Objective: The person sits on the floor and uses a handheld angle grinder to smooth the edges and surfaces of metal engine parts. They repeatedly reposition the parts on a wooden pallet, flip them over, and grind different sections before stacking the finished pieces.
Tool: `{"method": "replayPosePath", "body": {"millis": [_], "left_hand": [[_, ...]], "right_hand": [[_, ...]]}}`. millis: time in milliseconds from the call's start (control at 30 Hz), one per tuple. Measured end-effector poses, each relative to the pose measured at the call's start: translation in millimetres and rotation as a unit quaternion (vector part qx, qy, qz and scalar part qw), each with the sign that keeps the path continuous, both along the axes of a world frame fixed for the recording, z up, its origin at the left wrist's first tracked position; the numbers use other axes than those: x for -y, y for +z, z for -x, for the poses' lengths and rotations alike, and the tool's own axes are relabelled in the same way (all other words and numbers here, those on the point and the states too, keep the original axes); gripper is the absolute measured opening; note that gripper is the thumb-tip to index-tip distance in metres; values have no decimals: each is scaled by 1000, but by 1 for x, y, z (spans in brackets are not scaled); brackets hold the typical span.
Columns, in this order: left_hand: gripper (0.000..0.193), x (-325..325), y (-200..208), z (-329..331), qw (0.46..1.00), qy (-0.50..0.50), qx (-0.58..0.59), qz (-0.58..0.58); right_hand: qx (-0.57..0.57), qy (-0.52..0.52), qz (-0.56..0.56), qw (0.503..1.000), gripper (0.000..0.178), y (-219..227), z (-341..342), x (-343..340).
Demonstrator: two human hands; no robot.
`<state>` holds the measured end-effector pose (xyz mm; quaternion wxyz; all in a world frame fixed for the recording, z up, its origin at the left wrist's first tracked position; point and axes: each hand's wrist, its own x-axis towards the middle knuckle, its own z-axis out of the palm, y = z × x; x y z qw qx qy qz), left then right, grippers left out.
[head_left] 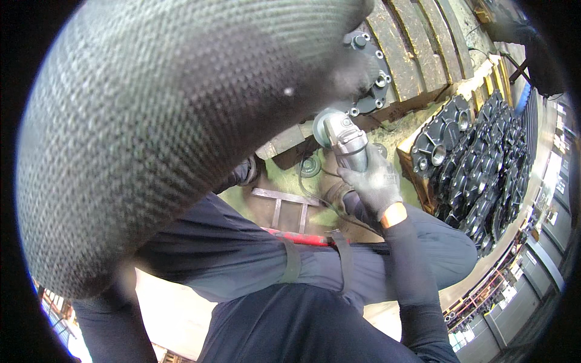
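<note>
My left hand [175,121], in a grey knitted glove, is raised very close to the camera and covers much of the upper left; its fingers cannot be made out. A grey glove also covers my right hand [376,181], which is wrapped round the body of an angle grinder [350,145]. The grinder's disc [321,128] points up and to the left. Just beyond it lies a black metal housing cover [380,97] with bolt holes along its rim, partly hidden behind my left hand.
Thick worn wooden beams [399,51] lie at the far side. To the right, many black metal covers [484,163] are stacked beside wooden boards. A round disc [310,166], a cable and a metal frame [284,196] with a red bar [305,238] are near my legs.
</note>
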<state>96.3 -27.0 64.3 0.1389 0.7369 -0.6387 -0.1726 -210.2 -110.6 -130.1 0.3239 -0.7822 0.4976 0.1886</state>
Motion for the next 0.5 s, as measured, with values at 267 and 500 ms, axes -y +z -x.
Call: {"method": "replayPosePath", "body": {"millis": [267,500], "left_hand": [[38,4,7,-1,1000,1,8,-9],[37,40,13,9,997,-20,18,-68]], "right_hand": [[81,-27,-5,996,72,3,-3,1],[147,-139,28,979,59,34,38,23]]}}
